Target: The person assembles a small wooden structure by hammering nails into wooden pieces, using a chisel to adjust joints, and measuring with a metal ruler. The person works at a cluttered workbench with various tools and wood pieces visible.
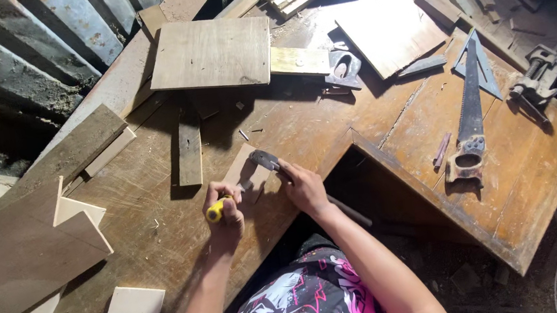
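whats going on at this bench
A person works at a worn wooden bench. The left hand grips a yellow-handled tool, its tip on a small wood piece. The right hand holds a hammer by its head over that piece. A handsaw and boards lie around.

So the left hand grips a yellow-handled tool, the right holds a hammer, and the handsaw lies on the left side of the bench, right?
Not quite. In the head view the handsaw lies on the bench's right side. The left hand does grip the yellow-handled tool, and the right hand holds the hammer.
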